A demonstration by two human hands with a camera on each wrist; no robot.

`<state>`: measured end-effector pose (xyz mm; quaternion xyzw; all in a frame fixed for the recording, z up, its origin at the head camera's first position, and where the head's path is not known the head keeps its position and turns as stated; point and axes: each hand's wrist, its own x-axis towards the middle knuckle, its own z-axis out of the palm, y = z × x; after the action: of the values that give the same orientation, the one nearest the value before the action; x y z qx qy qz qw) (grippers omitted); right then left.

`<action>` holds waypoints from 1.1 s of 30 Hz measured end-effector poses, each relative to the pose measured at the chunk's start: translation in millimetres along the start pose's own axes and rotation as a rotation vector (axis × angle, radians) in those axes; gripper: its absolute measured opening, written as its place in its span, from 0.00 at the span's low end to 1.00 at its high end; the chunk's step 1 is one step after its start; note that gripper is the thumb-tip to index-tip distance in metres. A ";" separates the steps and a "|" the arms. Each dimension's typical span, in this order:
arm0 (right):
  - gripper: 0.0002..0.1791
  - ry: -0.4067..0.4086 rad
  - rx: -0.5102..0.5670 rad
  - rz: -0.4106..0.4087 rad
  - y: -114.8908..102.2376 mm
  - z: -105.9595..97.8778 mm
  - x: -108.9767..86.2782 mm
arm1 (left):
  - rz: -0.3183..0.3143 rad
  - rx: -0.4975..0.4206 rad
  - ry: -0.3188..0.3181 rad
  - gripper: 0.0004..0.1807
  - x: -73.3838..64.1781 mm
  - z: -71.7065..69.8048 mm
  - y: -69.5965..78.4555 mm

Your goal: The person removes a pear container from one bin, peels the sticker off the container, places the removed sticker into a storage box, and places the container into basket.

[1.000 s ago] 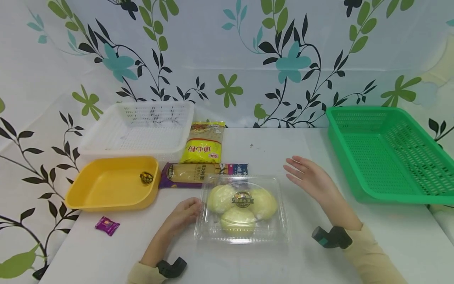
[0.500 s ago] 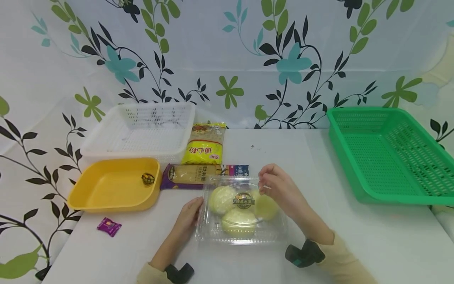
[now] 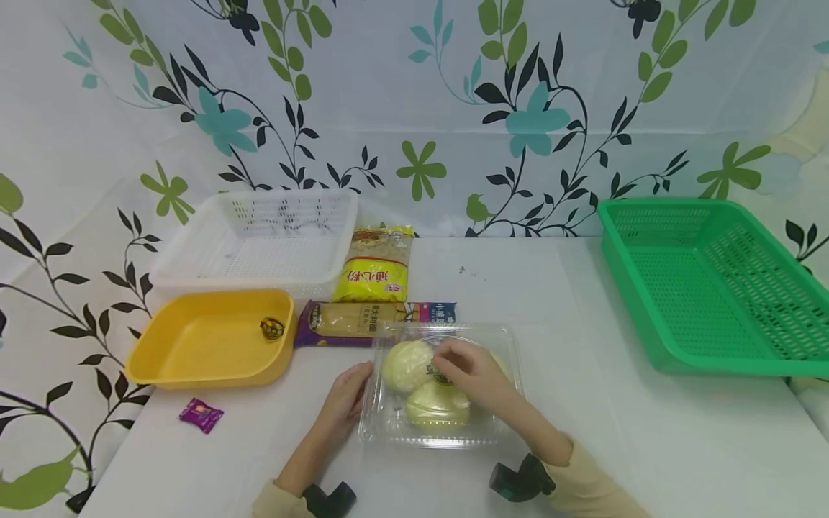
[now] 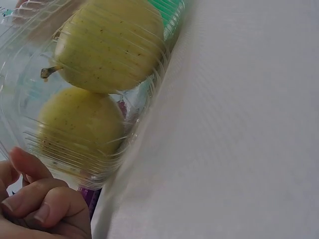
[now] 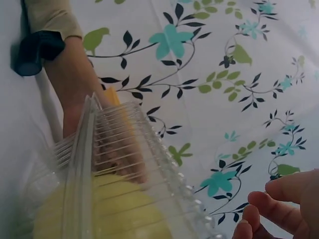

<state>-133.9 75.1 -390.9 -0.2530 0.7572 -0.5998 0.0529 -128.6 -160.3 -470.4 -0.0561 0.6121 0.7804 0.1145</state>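
Note:
A clear plastic clamshell box (image 3: 447, 435) sits near the table's front, with three yellow-green pears (image 4: 109, 47) inside. My left hand (image 3: 343, 396) holds its left side; in the left wrist view, the fingers (image 4: 52, 199) are curled at the box's corner. Over the lid hovers my right hand (image 3: 476, 374), thumb and forefinger close together above the dark and gold label (image 3: 437, 374), which it partly covers. Through the right wrist view, those loosely bent fingertips (image 5: 259, 201) appear above the lid with nothing visible between them.
Behind the box lie a purple pasta packet (image 3: 352, 324) and a yellow bag (image 3: 372, 273). A yellow tray (image 3: 207, 370) and white basket (image 3: 259, 270) stand at left, near a small purple wrapped sweet (image 3: 201, 415). At right is a green basket (image 3: 699, 352).
My right hand has swung in from the box's right, across its right edge, to above the lid's middle. The left hand has turned slightly and stayed at the left side.

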 end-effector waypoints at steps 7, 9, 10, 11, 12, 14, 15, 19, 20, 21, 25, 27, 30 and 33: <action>0.02 0.079 -0.234 -0.058 7.4 4.6 1.9 | -0.002 0.006 -0.048 0.16 0.1 -2.3 -0.5; 0.05 0.085 -0.295 -0.058 9.2 5.6 2.3 | -0.001 0.014 -0.063 0.16 0.0 -2.4 -0.1; 0.06 0.082 -0.325 -0.054 10.3 6.2 2.4 | 0.001 0.017 -0.069 0.16 0.0 -2.6 -0.1; 0.07 0.079 -0.351 -0.052 11.6 6.9 2.6 | 0.004 0.021 -0.073 0.16 -0.1 -2.4 0.0; 0.08 0.073 -0.372 -0.049 12.5 7.5 2.5 | 0.006 0.022 -0.073 0.16 0.0 -2.1 -0.1; 0.09 0.059 -0.412 -0.044 14.1 8.6 2.0 | 0.010 0.026 -0.072 0.16 -0.1 -1.5 -0.5; 0.10 0.053 -0.426 -0.041 14.7 9.4 1.7 | 0.012 0.025 -0.069 0.16 -0.2 -1.4 -0.9; 0.15 0.040 -0.464 -0.024 14.8 13.0 -0.1 | 0.018 0.028 -0.069 0.16 -0.9 -0.8 -2.4; 0.16 0.039 -0.465 -0.013 14.5 14.0 -0.6 | 0.020 0.027 -0.071 0.16 -1.0 -0.6 -2.8; 0.17 0.038 -0.467 -0.005 14.1 14.9 -0.9 | 0.022 0.028 -0.071 0.16 -1.1 -0.3 -2.9; 0.20 0.048 -0.491 0.005 12.5 17.2 -1.7 | 0.020 0.038 -0.061 0.16 -0.9 0.4 -3.1; 0.21 0.060 -0.515 -0.013 12.8 17.7 -1.4 | 0.011 0.043 -0.052 0.16 -0.8 0.7 -2.6; 0.21 0.079 -0.562 -0.047 14.1 18.3 -0.9 | -0.005 0.034 -0.037 0.15 -0.7 0.9 -1.9; 0.21 0.087 -0.591 -0.069 15.2 18.8 -0.3 | -0.017 0.022 -0.021 0.15 -0.6 0.4 -1.8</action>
<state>-131.3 60.9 -410.4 -0.2571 0.8914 -0.3653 -0.0761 -127.6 -159.6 -471.9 -0.0519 0.6191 0.7730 0.1283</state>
